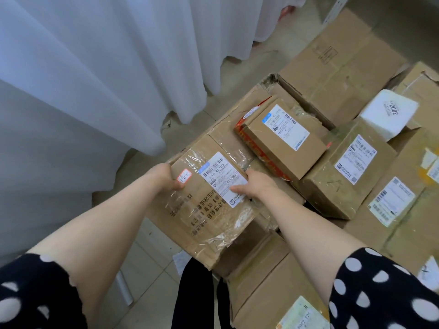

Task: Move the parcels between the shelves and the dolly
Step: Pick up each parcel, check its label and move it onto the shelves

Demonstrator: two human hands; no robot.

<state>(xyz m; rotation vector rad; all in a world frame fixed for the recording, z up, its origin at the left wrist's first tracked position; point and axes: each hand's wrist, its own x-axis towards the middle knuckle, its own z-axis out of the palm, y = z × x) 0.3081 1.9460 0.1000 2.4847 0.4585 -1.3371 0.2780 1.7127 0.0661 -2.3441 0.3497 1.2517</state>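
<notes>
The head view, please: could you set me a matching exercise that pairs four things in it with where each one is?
Things
1. taped parcel with a red-edged sticker
2. small brown box
3. white box marked 2002
4. white curtain

Places
A. hanging on the left
B. lying on the red printed box
C. near the right edge of the view
D. gripped by the left hand and the right hand

Pairs: 1-D, 2-B, 3-C, 4-A
</notes>
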